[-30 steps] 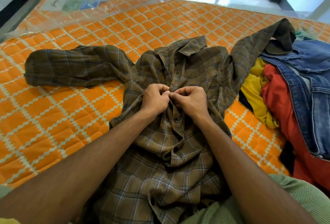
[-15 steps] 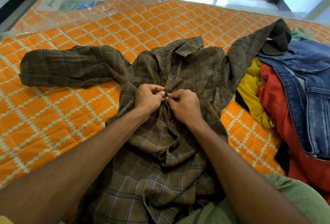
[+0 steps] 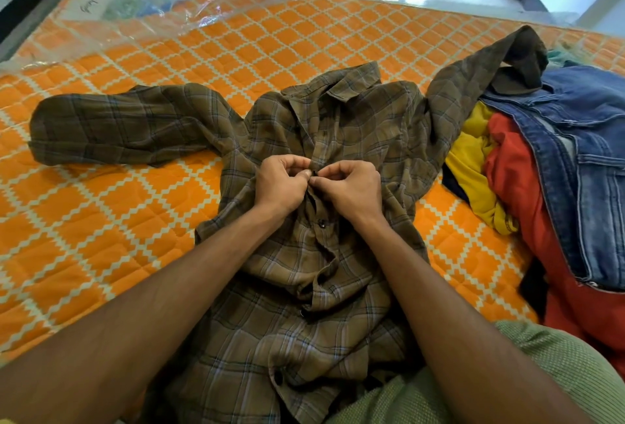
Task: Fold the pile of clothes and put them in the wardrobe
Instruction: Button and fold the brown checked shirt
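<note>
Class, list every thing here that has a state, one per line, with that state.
plaid shirt: unfolded, spread front up on the mattress.
left hand: pinching the shirt's placket.
right hand: pinching the placket too.
denim jacket: unfolded, heaped on other clothes.
red garment: crumpled, unfolded.
yellow garment: crumpled, unfolded.

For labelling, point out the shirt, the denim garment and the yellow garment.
shirt (image 3: 351, 85): head view, on the collar.
denim garment (image 3: 581, 112): head view, on its upper panel.
yellow garment (image 3: 473, 160): head view, on its middle fold.
</note>
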